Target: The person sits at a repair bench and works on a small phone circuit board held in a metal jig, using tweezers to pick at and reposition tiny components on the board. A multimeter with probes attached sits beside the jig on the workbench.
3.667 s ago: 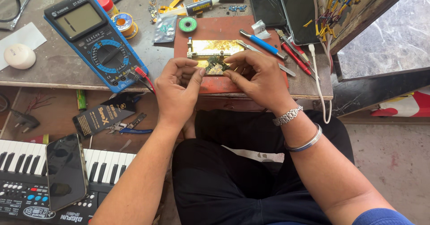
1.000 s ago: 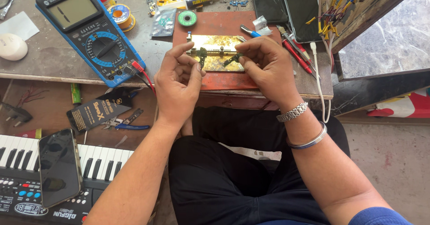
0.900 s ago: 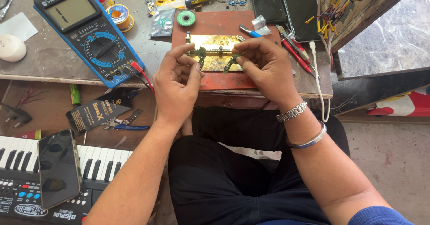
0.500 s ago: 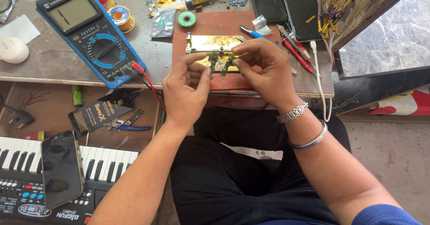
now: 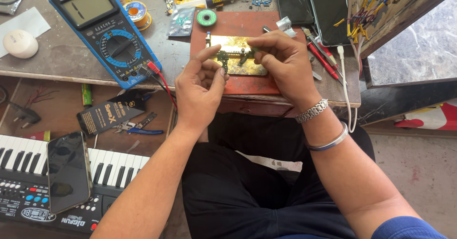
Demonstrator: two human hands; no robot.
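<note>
At upper centre, the left hand pinches a clamp on the plate. The right hand grips the far side. Best keep both pinches steady.

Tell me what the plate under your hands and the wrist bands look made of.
Plate: likely brass-coloured metal, shiny, with mottled glare and dark stains. Watch band: silvery linked metal. Bangle: smooth polished metal, probably steel. Both sit on the right wrist, below the right hand.

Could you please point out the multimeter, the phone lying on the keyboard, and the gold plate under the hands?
Multimeter (image 5: 107,32), head view, on its blue body just above the dial.
Phone (image 5: 69,170), head view, middle of its dark screen.
Gold plate (image 5: 228,44), head view, bare upper left part.
</note>
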